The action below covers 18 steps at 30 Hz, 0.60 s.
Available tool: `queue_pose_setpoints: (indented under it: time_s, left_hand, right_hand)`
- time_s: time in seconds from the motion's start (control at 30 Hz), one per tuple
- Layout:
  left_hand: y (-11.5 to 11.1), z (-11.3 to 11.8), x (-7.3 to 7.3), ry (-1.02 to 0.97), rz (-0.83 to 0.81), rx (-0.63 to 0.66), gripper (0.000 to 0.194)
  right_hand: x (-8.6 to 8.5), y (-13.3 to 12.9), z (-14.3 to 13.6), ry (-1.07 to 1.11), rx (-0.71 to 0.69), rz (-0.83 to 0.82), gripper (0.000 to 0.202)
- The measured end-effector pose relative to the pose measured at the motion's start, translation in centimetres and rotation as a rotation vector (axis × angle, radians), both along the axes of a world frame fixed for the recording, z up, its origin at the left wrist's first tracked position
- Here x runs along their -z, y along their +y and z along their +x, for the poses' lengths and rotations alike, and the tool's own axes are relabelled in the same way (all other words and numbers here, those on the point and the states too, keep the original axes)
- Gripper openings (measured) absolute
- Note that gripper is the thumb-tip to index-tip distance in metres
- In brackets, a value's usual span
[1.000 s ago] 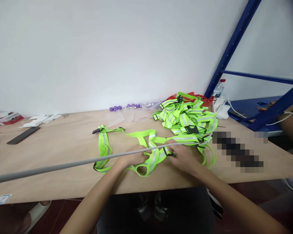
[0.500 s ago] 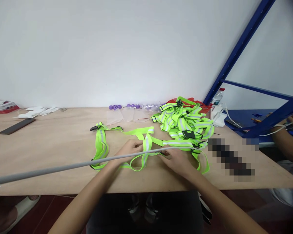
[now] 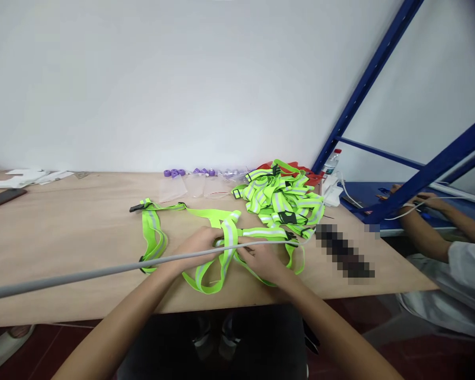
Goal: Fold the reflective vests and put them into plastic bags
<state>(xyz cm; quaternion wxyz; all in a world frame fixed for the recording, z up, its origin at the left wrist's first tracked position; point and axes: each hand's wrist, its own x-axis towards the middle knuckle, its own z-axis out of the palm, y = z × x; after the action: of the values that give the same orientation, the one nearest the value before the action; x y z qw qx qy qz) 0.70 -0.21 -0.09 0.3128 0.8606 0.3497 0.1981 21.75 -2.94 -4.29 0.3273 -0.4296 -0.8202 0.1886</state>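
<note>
Holds hi-vis harness [image 3: 230, 229] in part-curled L hand [image 3: 200, 241] & part-curled R hand [image 3: 263, 261], prob. to steady it beside far-R strap pile [image 3: 279, 200].

Bare tabletop [image 3: 83, 216] left of the green harness [image 3: 230, 231] leaves us room, while a gray cable [image 3: 114, 269] crosses before our left hand [image 3: 201, 241] and right hand [image 3: 261, 259] and a strap heap [image 3: 279, 200] blocks the way beyond.

Wooden table [image 3: 83, 237] bears green straps [image 3: 230, 230] and, seemingly, purple rolls [image 3: 174, 173].
</note>
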Motion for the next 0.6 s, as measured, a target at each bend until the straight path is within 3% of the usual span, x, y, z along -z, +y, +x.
queue_pose_setpoints:
  time_s: [0.1, 0.2, 0.27, 0.4, 0.6]
  left_hand:
    - [-0.4, -0.1, -1.4, 0.077, 0.026, -0.036, 0.021]
    - [-0.7, -0.5, -2.4, 0.153, 0.059, -0.101, 0.019]
    - [-0.7, -0.7, -2.6, 0.181, 0.090, -0.131, 0.013]
    - [-0.6, -0.5, -2.2, 0.111, 0.106, -0.169, 0.007]
    - [-0.1, 0.3, -0.9, -0.026, 0.008, -0.190, 0.012]
  right_hand:
    - [-0.9, 0.6, 2.8, -0.092, 0.056, -0.002, 0.027]
    - [-1.4, 1.4, 7.5, -0.281, 0.309, -0.019, 0.031]
    - [-1.5, 1.6, 10.4, -0.402, 0.411, -0.125, 0.041]
    - [-1.1, 1.2, 12.8, -0.436, 0.285, -0.217, 0.050]
    - [-0.7, 1.0, 11.1, -0.372, 0.198, -0.357, 0.047]
